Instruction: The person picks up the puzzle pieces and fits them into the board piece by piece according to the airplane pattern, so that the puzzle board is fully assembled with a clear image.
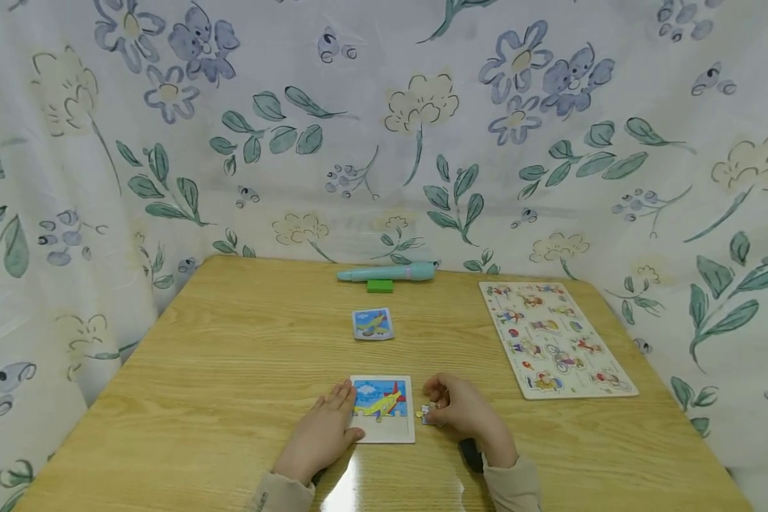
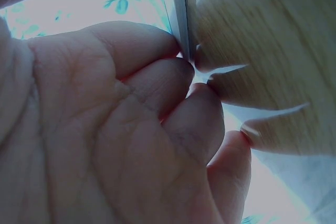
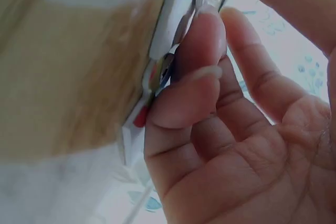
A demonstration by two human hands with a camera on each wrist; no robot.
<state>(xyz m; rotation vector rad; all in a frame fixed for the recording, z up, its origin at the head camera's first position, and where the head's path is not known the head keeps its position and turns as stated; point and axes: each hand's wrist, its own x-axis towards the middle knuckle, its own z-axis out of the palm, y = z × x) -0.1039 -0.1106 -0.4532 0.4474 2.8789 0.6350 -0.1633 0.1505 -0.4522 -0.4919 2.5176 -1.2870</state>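
A small jigsaw puzzle board [image 1: 384, 431] lies near the front of the table, its upper part filled with a yellow airplane picture and its lower strip bare. My left hand [image 1: 320, 435] rests along the board's left edge, fingers extended; in the left wrist view its fingertips [image 2: 181, 72] meet the board's side. Just right of the board, my right hand [image 1: 466, 411] pinches a small puzzle piece [image 1: 426, 414] between thumb and fingers, low over the table. The fingers hide much of that piece. Up close, the right wrist view shows the curled fingers [image 3: 184, 98] against a thin edge.
Behind the board lies a square airplane picture card [image 1: 372, 324]. Farther back, a teal pen-shaped object [image 1: 390, 272] sits by a green block [image 1: 380, 286]. A larger board with figures [image 1: 579, 373] lies at right. Floral cloth [image 1: 384, 142] hangs around the wooden table [image 1: 230, 370].
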